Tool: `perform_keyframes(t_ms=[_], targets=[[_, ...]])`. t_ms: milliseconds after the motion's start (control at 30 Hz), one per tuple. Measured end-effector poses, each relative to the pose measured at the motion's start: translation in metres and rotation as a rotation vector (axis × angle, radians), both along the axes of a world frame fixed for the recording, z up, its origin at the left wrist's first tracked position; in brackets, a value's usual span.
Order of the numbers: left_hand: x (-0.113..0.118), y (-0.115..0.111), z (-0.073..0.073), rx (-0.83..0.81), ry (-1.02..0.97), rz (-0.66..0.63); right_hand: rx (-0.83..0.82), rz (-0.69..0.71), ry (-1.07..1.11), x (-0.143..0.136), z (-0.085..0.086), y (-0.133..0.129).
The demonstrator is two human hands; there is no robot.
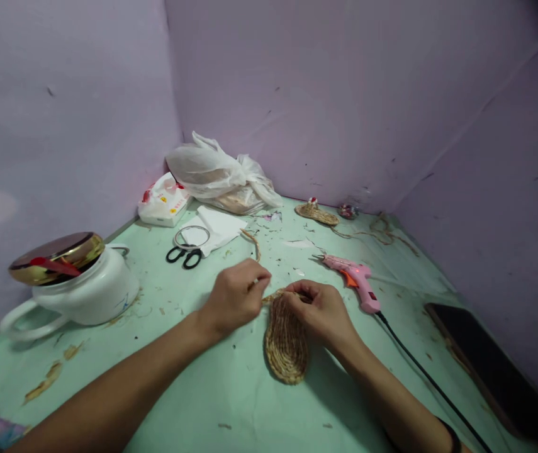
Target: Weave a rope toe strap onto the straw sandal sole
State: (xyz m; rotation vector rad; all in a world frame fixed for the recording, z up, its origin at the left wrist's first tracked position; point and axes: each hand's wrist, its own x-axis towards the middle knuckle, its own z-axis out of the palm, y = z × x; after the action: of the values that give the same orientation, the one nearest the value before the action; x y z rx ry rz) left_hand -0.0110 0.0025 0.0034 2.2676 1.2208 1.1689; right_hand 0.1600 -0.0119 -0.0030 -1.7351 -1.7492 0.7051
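Observation:
A small sole of coiled straw rope (286, 352), shaped like a slipper bottom, hangs or stands tilted in front of me. My right hand (318, 314) pinches its upper end between thumb and fingers. My left hand (239, 296) is closed on the loose straw rope (252, 240), whose tail sticks out beyond the fist. A short stretch of that rope runs between my hands to the sole's top edge. Right of my hands lies a pink glue gun (354, 277) with an orange trigger, its nozzle pointing left.
A white enamel mug (94, 292) with a tilted lid stands at left. Behind are black-handled scissors (184, 255), white paper (219, 228), a tissue pack (165, 204) and a plastic bag (221, 176). Another straw sole (316, 215) lies at the back; a phone (481, 362) lies at right.

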Motion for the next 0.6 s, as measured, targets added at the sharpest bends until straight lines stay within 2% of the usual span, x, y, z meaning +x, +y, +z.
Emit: perform_keyframes(t_ms=[33, 133, 167, 233, 300, 367, 500, 600], targets=[[-0.007, 0.005, 0.007, 0.037, -0.030, 0.076, 0.007, -0.008, 0.020, 0.002, 0.000, 0.000], [-0.034, 0.021, 0.028, 0.054, -0.026, 0.473, 0.040, -0.018, 0.066, 0.006, 0.002, -0.001], [-0.044, 0.027, 0.034, 0.028, 0.003, 0.591, 0.053, -0.019, 0.080, 0.007, 0.005, -0.001], [-0.060, 0.035, 0.041, -0.060, 0.154, 0.734, 0.093, -0.031, 0.108, 0.008, 0.010, -0.002], [-0.070, 0.041, 0.043, -0.165, 0.355, 0.778, 0.155, -0.076, 0.136, 0.010, 0.016, -0.003], [-0.076, 0.044, 0.039, -0.252, 0.509, 0.766, 0.217, -0.155, 0.151, 0.014, 0.022, -0.004], [-0.081, 0.048, 0.026, -0.364, 0.657, 0.735, 0.222, -0.280, 0.180, 0.023, 0.024, -0.007], [-0.083, 0.050, 0.019, -0.423, 0.717, 0.739, 0.172, -0.350, 0.319, 0.027, 0.022, -0.009]])
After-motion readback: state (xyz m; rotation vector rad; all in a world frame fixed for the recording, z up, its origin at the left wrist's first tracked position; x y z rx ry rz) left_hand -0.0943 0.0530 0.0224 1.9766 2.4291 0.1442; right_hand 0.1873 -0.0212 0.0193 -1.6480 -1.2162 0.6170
